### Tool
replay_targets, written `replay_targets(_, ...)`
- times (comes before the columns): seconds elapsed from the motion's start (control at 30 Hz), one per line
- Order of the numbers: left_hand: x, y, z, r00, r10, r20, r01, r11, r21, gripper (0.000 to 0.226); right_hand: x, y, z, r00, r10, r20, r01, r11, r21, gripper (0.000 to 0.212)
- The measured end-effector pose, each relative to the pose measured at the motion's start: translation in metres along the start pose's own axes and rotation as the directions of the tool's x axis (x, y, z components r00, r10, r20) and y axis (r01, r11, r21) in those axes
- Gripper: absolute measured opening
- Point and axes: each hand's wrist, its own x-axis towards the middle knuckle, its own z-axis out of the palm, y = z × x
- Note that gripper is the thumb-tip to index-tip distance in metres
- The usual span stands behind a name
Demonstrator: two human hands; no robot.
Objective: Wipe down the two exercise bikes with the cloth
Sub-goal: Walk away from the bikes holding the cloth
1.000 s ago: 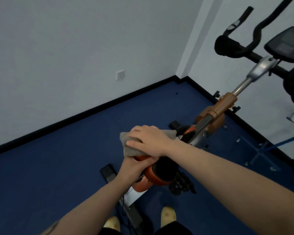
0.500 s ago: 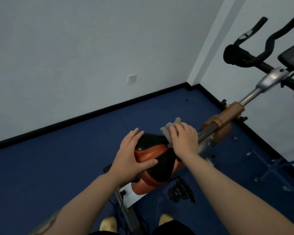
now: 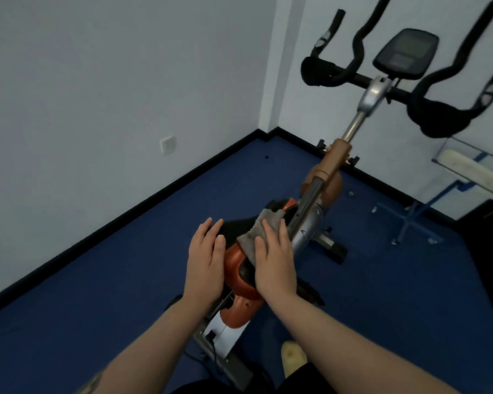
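Right hand [image 3: 273, 260] has drawn the cloth [image 3: 258, 231] back, seemingly.

Dim, even indoor light, soft shadows, slight motion blur, wide-angle bending toward the edges.

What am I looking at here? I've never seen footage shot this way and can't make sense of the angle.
The camera sits on a person's head and looks down, so both forearms reach in from below. They stand behind an exercise bike. The right hand presses a grey cloth flat onto the orange and black saddle; the left hand rests open against the saddle's side. Handlebars and a small console rise ahead. The floor is blue.
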Motion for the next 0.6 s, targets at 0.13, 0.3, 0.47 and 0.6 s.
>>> replay_targets(0.13,-0.004,0.012,-0.008,0.969,0.208,0.136,-0.219,0.973,0.069,0.049,-0.013,0.002,-0.01,0.999,-0.037,0.035,0.03,0.985,0.169,0.04)
replay_targets(0.3,0.001,0.02,-0.021,0.811,0.447,0.378,-0.482,0.876,-0.002,0.051,-0.022,-0.004,-0.044,0.985,0.114,0.128,-0.158,0.892,0.424,0.037)
replay_targets(0.47,0.015,0.051,-0.014,0.571,0.659,0.489,-0.746,0.665,-0.026,0.029,-0.043,-0.003,-0.076,0.931,0.193,0.308,-0.349,0.714,0.607,0.032)
replay_targets(0.6,0.008,0.077,-0.002,0.532,0.689,0.492,-0.764,0.641,-0.071,0.02,-0.06,0.006,-0.103,0.871,0.191,0.452,-0.482,0.503,0.718,0.035)
